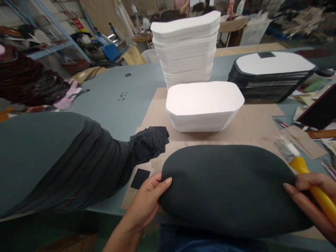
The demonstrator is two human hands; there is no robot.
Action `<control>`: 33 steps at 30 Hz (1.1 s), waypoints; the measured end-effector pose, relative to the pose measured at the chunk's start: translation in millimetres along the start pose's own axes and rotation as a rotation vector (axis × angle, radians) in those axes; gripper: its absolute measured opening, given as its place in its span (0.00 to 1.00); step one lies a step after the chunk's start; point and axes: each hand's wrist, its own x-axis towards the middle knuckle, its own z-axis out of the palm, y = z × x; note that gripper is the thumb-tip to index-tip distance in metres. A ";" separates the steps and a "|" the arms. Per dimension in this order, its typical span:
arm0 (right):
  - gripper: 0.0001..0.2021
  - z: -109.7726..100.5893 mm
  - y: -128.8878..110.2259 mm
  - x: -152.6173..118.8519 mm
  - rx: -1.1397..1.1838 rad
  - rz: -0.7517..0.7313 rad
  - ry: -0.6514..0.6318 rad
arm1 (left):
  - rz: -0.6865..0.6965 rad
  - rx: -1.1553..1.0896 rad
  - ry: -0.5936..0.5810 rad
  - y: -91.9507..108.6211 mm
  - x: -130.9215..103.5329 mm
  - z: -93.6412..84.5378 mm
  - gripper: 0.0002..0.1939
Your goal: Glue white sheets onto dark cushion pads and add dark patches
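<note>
A dark green oval fabric piece (225,185) is stretched between my two hands, over the table's front edge. My left hand (148,197) pinches its left end between thumb and fingers. At the other end, my right hand (312,196) grips the fabric and also has a yellow-handled brush (299,164) tucked in it, bristles pointing up and away. Left of my left hand lies a small black square (140,178). Beyond it is a heap of black squares (149,143). A tall stack of similar dark oval pieces (65,161) leans at the left.
White oval boards (204,101) are stacked beyond the fabric, with a taller white stack (186,49) behind. At the back right sits a pile of black-edged boards (273,77). A dark-screened device (320,108) and tools crowd the right side. Brown cardboard (257,119) covers the table's middle.
</note>
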 end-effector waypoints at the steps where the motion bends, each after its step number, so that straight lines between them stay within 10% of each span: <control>1: 0.17 2.6 7.2 1.5 -0.017 0.008 -0.027 | 0.026 0.116 0.045 -1.1 6.5 -1.3 0.19; 6: 0.11 29.8 27.4 -1.3 -0.036 0.070 -0.219 | 0.101 0.599 0.204 -22.8 28.2 -12.6 0.24; 13: 0.12 42.3 28.0 -2.9 -0.057 0.095 -0.157 | 0.175 0.755 0.283 -24.7 35.4 -14.5 0.22; 26: 0.16 44.1 25.6 -1.2 -0.202 0.126 -0.138 | 0.227 0.794 0.311 -31.7 41.4 -21.7 0.19; 33: 0.20 47.1 2.1 -12.4 -0.013 0.254 -0.113 | 0.278 0.504 0.301 -53.6 7.9 -6.0 0.32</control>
